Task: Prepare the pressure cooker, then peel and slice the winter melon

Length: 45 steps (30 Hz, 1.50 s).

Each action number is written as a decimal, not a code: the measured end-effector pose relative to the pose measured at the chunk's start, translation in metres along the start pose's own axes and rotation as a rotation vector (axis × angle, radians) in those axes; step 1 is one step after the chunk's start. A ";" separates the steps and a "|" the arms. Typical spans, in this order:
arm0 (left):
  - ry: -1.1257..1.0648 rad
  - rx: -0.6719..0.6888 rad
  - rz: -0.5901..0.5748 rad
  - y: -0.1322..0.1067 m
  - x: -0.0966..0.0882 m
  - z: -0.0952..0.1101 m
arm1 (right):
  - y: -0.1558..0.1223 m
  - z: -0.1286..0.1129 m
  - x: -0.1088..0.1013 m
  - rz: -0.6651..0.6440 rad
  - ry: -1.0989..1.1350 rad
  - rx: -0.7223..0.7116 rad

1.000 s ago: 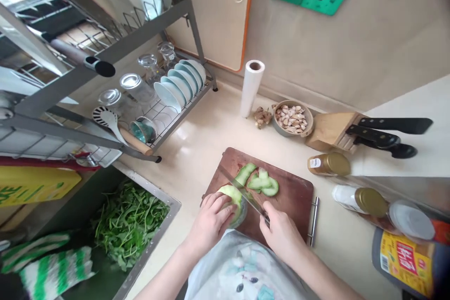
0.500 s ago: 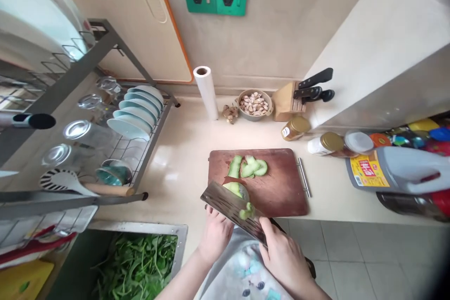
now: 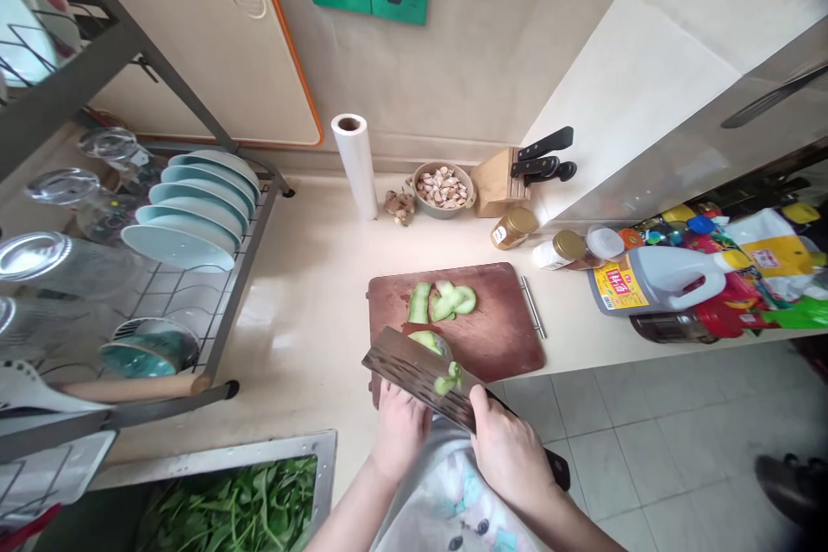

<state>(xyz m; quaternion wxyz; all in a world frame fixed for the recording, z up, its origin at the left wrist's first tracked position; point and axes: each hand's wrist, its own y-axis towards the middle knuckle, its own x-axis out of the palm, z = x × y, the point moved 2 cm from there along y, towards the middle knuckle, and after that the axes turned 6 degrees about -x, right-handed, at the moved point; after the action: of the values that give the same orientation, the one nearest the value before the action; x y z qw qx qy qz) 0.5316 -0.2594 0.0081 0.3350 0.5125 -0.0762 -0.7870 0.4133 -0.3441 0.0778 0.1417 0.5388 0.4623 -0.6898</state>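
My right hand is closed around a broad cleaver, its dark handle end showing beyond my wrist. The blade slants over the near edge of the brown cutting board, and a bit of green peel clings to it. Just beyond the blade, part of a partly peeled, pale green vegetable shows; the rest is covered. My left hand is at the blade's near side with fingers curled; their tips and whatever they grip are hidden. Strips of green peel lie farther back on the board.
A dish rack with plates and glasses stands left. Leafy greens fill part of the sink. Along the wall are a white roll, ginger, a garlic bowl and a knife block. Jars and a large jug stand right.
The camera view has turned to the right, so the rack and counter items sit farther left. Both hands and the cleaver keep nearly the same pose at the board.
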 end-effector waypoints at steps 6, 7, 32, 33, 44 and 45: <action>-0.023 -0.031 -0.021 -0.003 0.001 -0.004 | 0.005 -0.004 0.005 -0.032 -0.023 0.045; -0.024 -0.035 -0.028 -0.003 0.001 -0.004 | 0.005 -0.005 0.006 -0.039 -0.023 0.049; 0.011 -0.088 -0.179 0.010 -0.001 0.003 | 0.037 0.008 -0.017 -0.148 0.185 -0.018; 0.028 -0.093 -0.191 0.010 -0.001 0.004 | 0.038 0.008 -0.017 -0.159 0.187 -0.018; 0.134 -0.119 -0.266 0.011 0.001 0.005 | 0.049 0.029 -0.025 -0.224 0.291 -0.105; 0.134 -0.129 -0.283 0.013 0.001 0.005 | 0.049 0.032 -0.025 -0.239 0.298 -0.102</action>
<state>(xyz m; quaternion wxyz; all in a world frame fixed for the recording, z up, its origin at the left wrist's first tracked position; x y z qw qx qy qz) 0.5332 -0.2711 0.0159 0.2572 0.5468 0.0698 -0.7937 0.4371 -0.4034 0.0758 0.0160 0.5686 0.5731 -0.5899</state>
